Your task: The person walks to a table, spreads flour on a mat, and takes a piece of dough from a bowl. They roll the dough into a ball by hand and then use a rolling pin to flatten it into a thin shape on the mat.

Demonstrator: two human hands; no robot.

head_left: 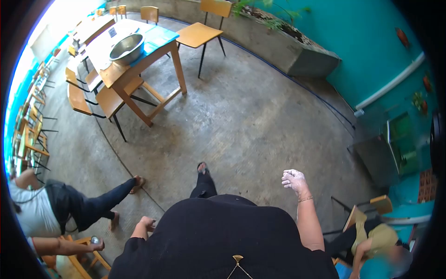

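Observation:
My right hand (293,180), coated in white powder, is held out over the concrete floor to the right of my black shirt (218,232). Its fingers are loosely bent and a little apart, with no object in them. At the left side of my body is my left hand (147,223), half-open and partly blocked by my torso; nothing shows in it. Neither hand touches any furniture. Ahead on the left, a metal basin (127,49) sits on a wooden table (148,58) with a blue covering.
Wooden chairs (109,100) surround the table. A person (79,204) is at my left, close to a forearm holding a small shiny object (95,240). Another person (371,244) sits at lower right. A concrete planter (306,60) lines the teal wall (357,46).

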